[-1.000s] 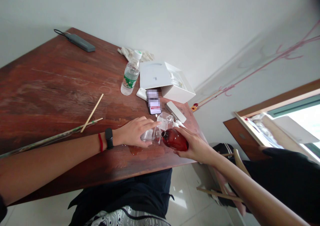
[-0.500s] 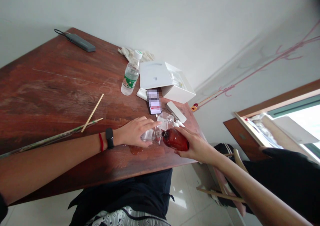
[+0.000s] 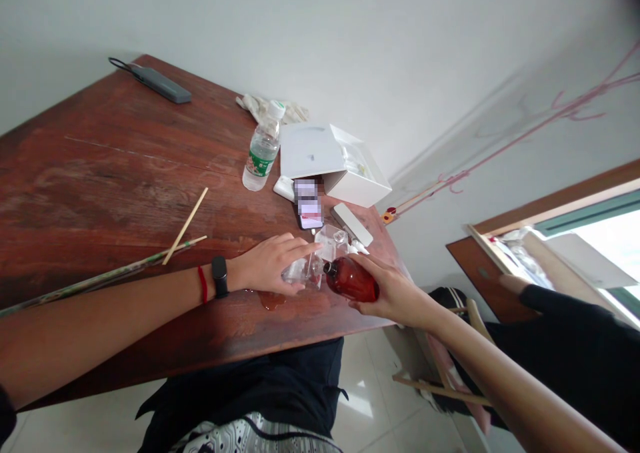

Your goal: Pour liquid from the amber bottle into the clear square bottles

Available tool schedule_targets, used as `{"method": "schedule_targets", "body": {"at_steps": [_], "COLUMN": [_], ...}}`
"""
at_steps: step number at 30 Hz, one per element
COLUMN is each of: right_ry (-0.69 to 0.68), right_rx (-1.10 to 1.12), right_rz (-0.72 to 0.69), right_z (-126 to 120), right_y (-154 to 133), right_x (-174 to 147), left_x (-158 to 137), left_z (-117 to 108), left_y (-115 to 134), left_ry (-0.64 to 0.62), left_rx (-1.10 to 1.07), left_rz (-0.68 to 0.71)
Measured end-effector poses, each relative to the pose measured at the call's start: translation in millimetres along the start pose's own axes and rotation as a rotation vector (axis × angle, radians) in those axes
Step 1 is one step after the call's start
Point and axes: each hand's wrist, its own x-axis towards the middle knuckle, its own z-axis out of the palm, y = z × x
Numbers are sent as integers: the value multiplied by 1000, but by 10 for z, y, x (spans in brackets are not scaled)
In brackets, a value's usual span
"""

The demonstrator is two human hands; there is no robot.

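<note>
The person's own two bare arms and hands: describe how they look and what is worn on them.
The left hand is ungloved; its wrist bears a black fitness band with a dark, rounded rectangular face and a thin red cord bracelet. Dark cloth, probably a sleeve edge, shows farther up that arm. The right hand is ungloved, its visible forearm sleeveless, without bracelet or band.

reddish-brown wooden table: kinda scuffed
near side: small shiny puddle, clear boxy plastic container
back: clear green-labelled plastic bottle, open white cardboard box
</note>
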Motion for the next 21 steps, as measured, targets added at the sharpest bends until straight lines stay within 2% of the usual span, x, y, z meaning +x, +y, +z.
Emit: {"method": "schedule_targets", "body": {"at_steps": [21], "right_ry": [-20], "right_rx": [-14], "right_rz": [-18], "right_z": [-9], "right_y": [35], "right_x": [-5], "left_x": [-5], "left_z": [17], "left_y": [-17], "left_ry": [17], "left_rx": [16], "left_rz": [27]}}
